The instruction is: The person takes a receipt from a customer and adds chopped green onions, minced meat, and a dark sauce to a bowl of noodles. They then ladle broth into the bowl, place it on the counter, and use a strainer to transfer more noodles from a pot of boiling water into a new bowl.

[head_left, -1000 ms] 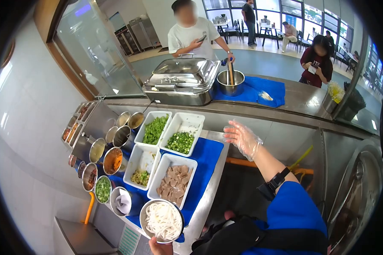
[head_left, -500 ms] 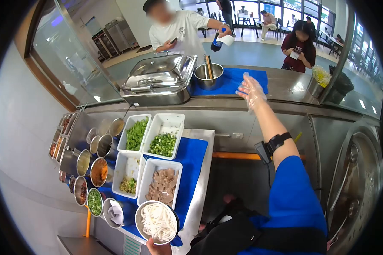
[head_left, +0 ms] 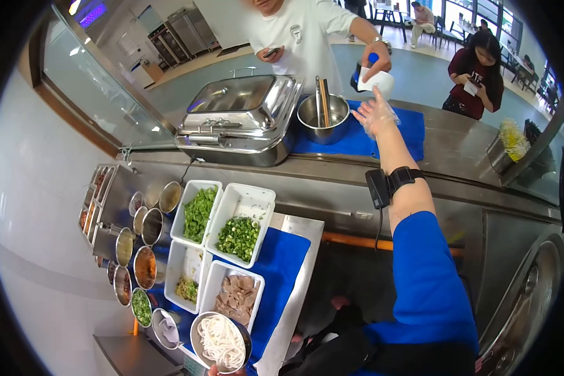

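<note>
My right hand (head_left: 377,118), in a clear plastic glove, reaches over the counter with its fingers apart. Its fingertips are just below a white paper (head_left: 380,83), which a person in a white shirt holds together with a dark bottle with a blue cap (head_left: 373,58). Whether my fingers touch the paper, I cannot tell. At the bottom edge, my left hand (head_left: 217,371) grips the rim of a metal bowl holding white noodles (head_left: 220,341); most of that hand is out of view. The bowl overlaps the near edge of the tray of sliced meat (head_left: 237,297).
A steel chafing dish (head_left: 235,119) and a metal pot with chopsticks (head_left: 324,119) stand on the counter (head_left: 454,144). White trays of chopped greens (head_left: 238,238) and several metal ingredient cups (head_left: 145,266) are at the left. Another person with a phone stands beyond the counter.
The person in white has come closer, and the paper and bottle are now right above my right hand. My view has shifted, and the noodle bowl sits slightly lower and further left.
</note>
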### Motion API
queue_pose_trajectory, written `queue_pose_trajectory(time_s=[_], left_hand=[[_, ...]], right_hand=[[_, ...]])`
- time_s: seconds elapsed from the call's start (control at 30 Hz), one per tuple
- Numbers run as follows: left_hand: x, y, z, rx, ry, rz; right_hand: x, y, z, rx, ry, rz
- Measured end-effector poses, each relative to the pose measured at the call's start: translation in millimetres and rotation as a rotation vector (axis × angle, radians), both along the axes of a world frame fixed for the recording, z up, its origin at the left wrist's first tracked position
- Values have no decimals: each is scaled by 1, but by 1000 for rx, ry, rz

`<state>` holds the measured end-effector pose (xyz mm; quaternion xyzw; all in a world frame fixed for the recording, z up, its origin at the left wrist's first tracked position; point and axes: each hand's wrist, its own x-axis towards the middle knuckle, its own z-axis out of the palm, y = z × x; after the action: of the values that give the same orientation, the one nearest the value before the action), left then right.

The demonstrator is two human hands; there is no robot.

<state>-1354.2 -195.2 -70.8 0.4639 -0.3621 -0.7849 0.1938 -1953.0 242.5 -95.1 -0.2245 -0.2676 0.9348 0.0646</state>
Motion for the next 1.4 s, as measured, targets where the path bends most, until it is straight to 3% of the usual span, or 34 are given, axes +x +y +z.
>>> queue_pose_trajectory(time_s=[0.2,0.37,0.4,0.43,0.47,0.6,0.77,0.87,0.9,1.0,1.03,1.27,1.4], left_hand=[[-13,4,4,-35,77,-55],[-35,14,9,-25,-9,23],[-35,17,11,-33,-47,61],[-21,7,-13,8,175,37],[-16,6,-14,6,173,36],[8,1,-18,-62,180,12],[70,-13,-19,-3,259,93],[124,-28,-27,-4,303,153],[143,-34,-30,-2,313,170],[207,-63,-55,-13,349,215],[231,-72,-60,-14,351,228],[410,-138,-101,-43,310,315],[480,-154,-97,-87,285,377]], right_hand=[[-25,16,-43,99,55,-372],[40,3,-60,325,116,-386],[64,-9,-57,366,139,-237],[85,-27,-55,450,117,-115],[117,-62,-38,365,245,-6],[233,-148,38,587,210,824],[328,-224,109,701,382,1391],[384,-272,141,669,505,1482],[398,-286,142,747,673,1499],[460,-332,145,865,800,1578],[484,-348,149,904,706,1643],[657,-450,150,695,839,1617],[719,-496,140,447,1142,1568]])
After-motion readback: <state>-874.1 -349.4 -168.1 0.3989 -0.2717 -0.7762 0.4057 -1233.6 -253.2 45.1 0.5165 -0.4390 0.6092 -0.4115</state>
